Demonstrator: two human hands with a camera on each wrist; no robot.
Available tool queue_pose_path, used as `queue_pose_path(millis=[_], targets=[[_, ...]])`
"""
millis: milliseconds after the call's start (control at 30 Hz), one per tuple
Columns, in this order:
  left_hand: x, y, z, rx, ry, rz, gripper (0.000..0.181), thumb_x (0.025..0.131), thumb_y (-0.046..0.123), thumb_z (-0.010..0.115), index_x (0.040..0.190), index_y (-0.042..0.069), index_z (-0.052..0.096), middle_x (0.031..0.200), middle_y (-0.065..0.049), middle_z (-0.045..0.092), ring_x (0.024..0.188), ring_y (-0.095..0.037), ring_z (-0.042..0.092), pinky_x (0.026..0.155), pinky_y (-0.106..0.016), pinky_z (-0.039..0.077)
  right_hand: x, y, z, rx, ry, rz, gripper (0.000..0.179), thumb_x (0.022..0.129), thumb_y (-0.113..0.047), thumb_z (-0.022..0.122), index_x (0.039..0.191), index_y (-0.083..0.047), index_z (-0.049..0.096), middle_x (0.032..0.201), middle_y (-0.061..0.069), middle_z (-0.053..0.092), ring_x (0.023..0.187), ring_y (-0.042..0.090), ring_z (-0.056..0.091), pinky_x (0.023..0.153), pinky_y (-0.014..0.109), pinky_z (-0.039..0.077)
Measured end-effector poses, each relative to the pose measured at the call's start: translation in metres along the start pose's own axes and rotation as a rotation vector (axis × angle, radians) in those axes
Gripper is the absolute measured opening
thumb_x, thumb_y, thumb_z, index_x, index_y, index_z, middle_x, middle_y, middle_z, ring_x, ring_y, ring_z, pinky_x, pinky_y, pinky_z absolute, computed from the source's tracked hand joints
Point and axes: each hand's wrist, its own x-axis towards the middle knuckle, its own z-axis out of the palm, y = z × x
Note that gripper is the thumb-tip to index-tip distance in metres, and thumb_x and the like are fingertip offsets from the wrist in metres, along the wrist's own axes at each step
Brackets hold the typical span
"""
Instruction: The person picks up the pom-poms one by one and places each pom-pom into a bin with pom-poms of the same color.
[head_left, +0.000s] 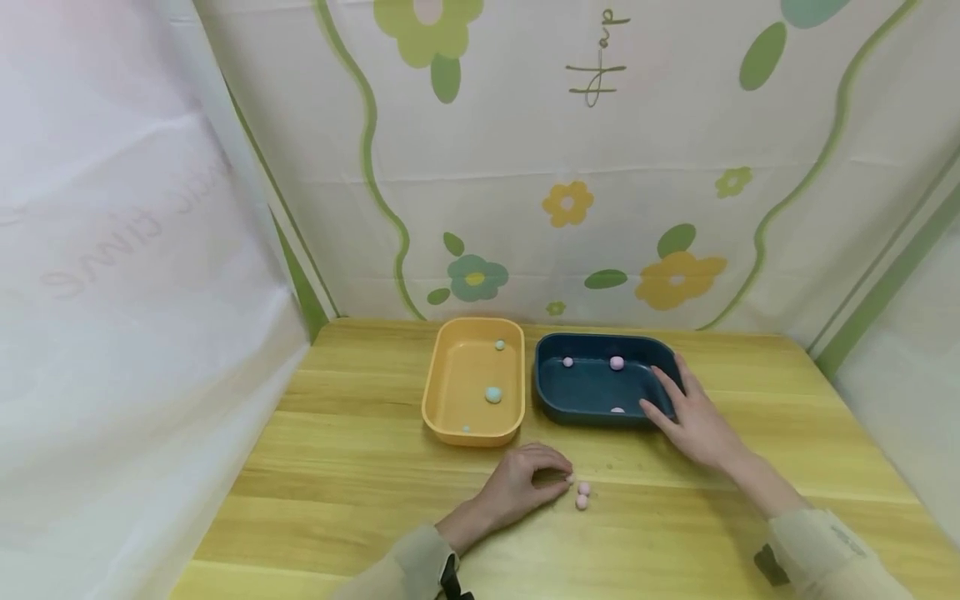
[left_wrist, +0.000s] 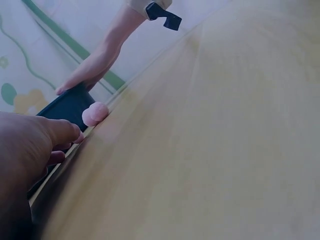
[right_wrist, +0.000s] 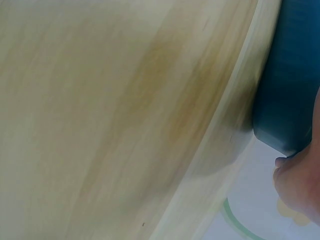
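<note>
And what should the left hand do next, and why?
I'd probably have the left hand lift the small ball at its fingers toward the blue tray. The ball looks pinkish in the left wrist view, and that tray holds pink balls, while the yellow tray holds blue-green balls.

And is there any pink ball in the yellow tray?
No, the yellow tray shows only pale blue balls; pink balls lie in the dark tray and on the table.

From here, the right hand [head_left: 699, 427] hides part of the blue tray [head_left: 585, 393], which half-conceals one pink ball [head_left: 617, 410].
</note>
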Motion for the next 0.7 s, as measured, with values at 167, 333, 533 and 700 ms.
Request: queue_pose_path(millis=[167,333,533,700], targets=[[0.0037,0.0026,0.0028,0.035,-0.008,0.046,0.013,0.097,0.013,0.086,0.11,0.014,0.084,0.111,0.003,0.085,0.112,-0.011,0.076,0.107,-0.018,0.057,-0.0005,0.0023,-0.0017,-0.003,0.004,-0.004,0.083,0.113,-0.052,0.055,0.173,-0.003,0.027,0.182,0.033,-0.005,0.157,0.071,0.024,0.12,0.086,0.031],[0.0023,0.0039,0.0028,0.061,-0.011,0.07,0.013,0.095,0.011,0.087,0.107,0.013,0.084,0.108,0.002,0.085,0.112,-0.013,0.076,0.107,-0.019,0.057,-0.0016,0.001,-0.0016,-0.009,-0.002,-0.002,0.082,0.113,-0.052,0.056,0.173,-0.002,0.029,0.181,0.035,-0.002,0.156,0.07,0.025,0.12,0.085,0.032],[-0.0003,0.0028,0.0024,0.074,0.015,0.031,0.009,0.096,0.01,0.086,0.105,0.013,0.084,0.106,0.001,0.084,0.11,-0.012,0.075,0.105,-0.018,0.058,-0.0017,-0.0006,-0.0007,-0.002,-0.002,0.001,0.082,0.113,-0.052,0.056,0.173,-0.002,0.029,0.181,0.035,-0.001,0.157,0.069,0.025,0.121,0.084,0.032],[-0.0016,0.0033,0.0004,0.029,0.056,0.02,0.01,0.095,0.007,0.086,0.104,0.011,0.084,0.106,0.0,0.083,0.107,-0.012,0.075,0.1,-0.017,0.059,-0.0013,-0.002,-0.0013,-0.006,-0.002,0.0,0.083,0.113,-0.054,0.055,0.173,-0.002,0.028,0.182,0.034,-0.001,0.157,0.069,0.025,0.121,0.085,0.031]])
